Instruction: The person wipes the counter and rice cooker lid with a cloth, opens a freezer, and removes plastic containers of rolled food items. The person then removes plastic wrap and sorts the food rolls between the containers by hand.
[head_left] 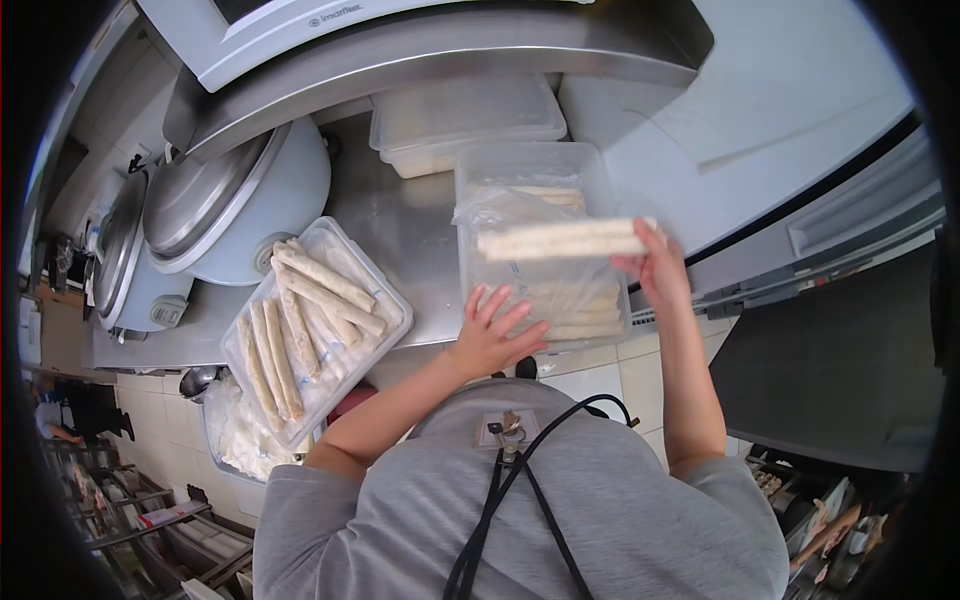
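In the head view, my right hand (655, 265) grips the right end of long pale food rolls (560, 240), slightly blurred, which look like two side by side. They are held level above a clear plastic container (611, 200). Inside it, a plastic bag (500, 205) and more pale rolls (590, 310) show at the back and front. My left hand (497, 328), fingers spread, is over the container's near left corner; whether it touches is unclear. To the left, a second plastic tub (398, 322) holds several floury rolls (325, 290), some lying crosswise.
Two large rice cookers (245, 200) with metal lids stand on the steel counter (400, 220) at left. A lidded plastic container (465, 115) sits at the back, below a steel shelf (450, 55). At lower left is a container with white, crumpled contents (250, 430).
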